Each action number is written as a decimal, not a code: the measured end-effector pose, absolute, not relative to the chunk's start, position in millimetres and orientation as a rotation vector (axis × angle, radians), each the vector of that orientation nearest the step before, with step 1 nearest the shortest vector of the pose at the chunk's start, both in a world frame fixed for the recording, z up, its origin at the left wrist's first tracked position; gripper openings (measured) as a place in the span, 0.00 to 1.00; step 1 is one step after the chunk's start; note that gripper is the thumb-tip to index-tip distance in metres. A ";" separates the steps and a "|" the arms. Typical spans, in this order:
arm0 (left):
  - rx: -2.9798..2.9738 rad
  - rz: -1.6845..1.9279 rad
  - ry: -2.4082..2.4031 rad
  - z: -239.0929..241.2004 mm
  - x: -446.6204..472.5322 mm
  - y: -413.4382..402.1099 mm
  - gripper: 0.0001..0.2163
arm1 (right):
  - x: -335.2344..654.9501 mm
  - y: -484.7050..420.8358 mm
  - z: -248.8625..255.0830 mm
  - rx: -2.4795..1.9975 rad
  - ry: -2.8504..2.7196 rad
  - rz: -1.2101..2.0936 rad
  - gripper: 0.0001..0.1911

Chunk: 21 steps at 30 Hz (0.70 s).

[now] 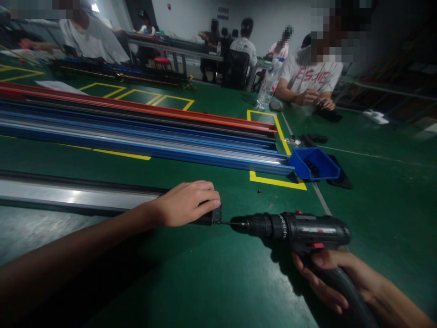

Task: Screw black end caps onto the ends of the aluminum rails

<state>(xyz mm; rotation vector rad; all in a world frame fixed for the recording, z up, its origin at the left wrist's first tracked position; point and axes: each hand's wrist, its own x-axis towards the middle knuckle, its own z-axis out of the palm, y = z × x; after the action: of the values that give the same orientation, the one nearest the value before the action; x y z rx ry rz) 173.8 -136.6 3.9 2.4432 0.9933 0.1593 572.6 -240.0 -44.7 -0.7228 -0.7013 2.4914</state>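
My left hand [186, 202] lies closed over the end of a long grey metal rail [75, 197] and presses on its black end cap [214, 216]. My right hand [332, 278] grips the handle of a black cordless drill [297, 230]. The drill lies level, pointing left, and its thin bit touches the end cap. A small black screw [259, 191] lies on the green table just beyond the rail's end.
A stack of long blue, grey and orange rails [143, 132] crosses the table behind. A blue bin [314, 164] with small parts sits at their right end. A person in a white shirt [312, 75] sits opposite, beside a water bottle [266, 89]. Others sit farther back.
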 end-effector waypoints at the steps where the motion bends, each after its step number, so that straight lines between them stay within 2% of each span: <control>1: 2.443 0.153 0.997 4.1 173.9 -136.7 0.19 | 572.5 -240.1 -45.0 -0.711 -0.700 2.492 0.16; 21: 2.455 0.143 1.007 3.0 173.6 -136.2 0.19 | 571.5 -240.2 -41.8 -0.725 -0.715 2.485 0.15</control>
<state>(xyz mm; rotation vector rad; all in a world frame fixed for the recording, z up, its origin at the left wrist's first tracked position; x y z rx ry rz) 173.6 -136.2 3.0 2.4555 1.0074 0.1432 571.5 -240.2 -41.8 -0.7247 -0.7148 2.4852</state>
